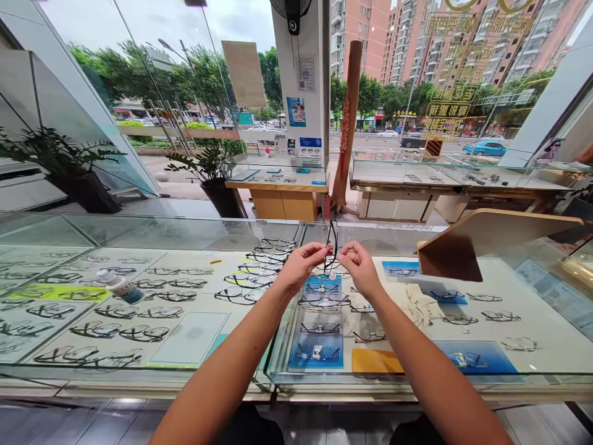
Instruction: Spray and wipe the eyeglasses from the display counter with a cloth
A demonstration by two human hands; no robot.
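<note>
Nearest the cam: my two bare forearms come up from the bottom edge and meet mid-frame over the glass tabletop. Left hand and right hand are close together, each pinching the black glasses betw. thumb and fingertips. The glasses sit centre frame, lifted off the tabletop and turned near edge-on, so I can't tell if the arms are folded.

Step in hand, as I read it: holding one pair up for handling above the display case, w/ both hands on it. Any move from here calls for a light, even pinch, since the frame looks thin, and for keeping it clear of the glass below.

Counts:
- 2 hands, both mine; no other person's hands in view.
- 1 pair held.
- Display pairs under the glass: dozens, in rows at left and centre, sparser at right; too many and too small for an exact no.
- 1 white bottle, lying on its side, left of centre.
- 1 slanted wooden stand, right of centre.
- 1 white cloth, just right of my right hand.
- Blue pads: at least 4, centre and right.
- 1 orange card, lower centre.
- 2 potted plants, upper left and centre-left.
</note>
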